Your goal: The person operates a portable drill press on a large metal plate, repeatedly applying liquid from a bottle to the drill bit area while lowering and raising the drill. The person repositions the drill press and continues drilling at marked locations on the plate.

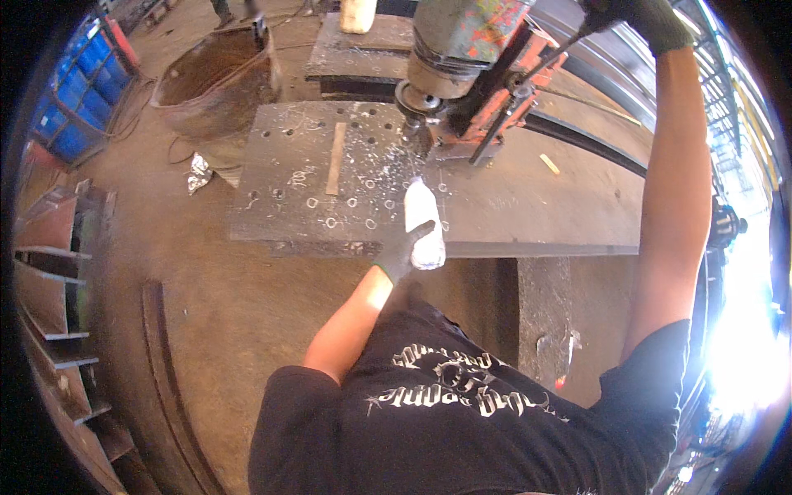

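My left hand [399, 254], in a grey glove, is closed round a white plastic bottle [423, 216]. The bottle's narrow end points toward the drill bit area. At the upper right my right hand [656, 23], in a dark glove, grips the end of a feed lever [563, 48]. That lever belongs to a drill press [466, 45] with a worn grey-green motor and an orange stand [501, 91], standing on a thick steel plate [272, 190]. Below the motor sits the round chuck [415, 99]. The bit's tip is hard to make out among metal chips.
Holes and chalk circles mark the plate, and a flat strip [336, 158] lies on it. A rusty bin [216, 74] stands at the far left, near blue drums [80, 91]. Steel beams [58, 289] line the left side. A pale container [358, 15] stands at the back.
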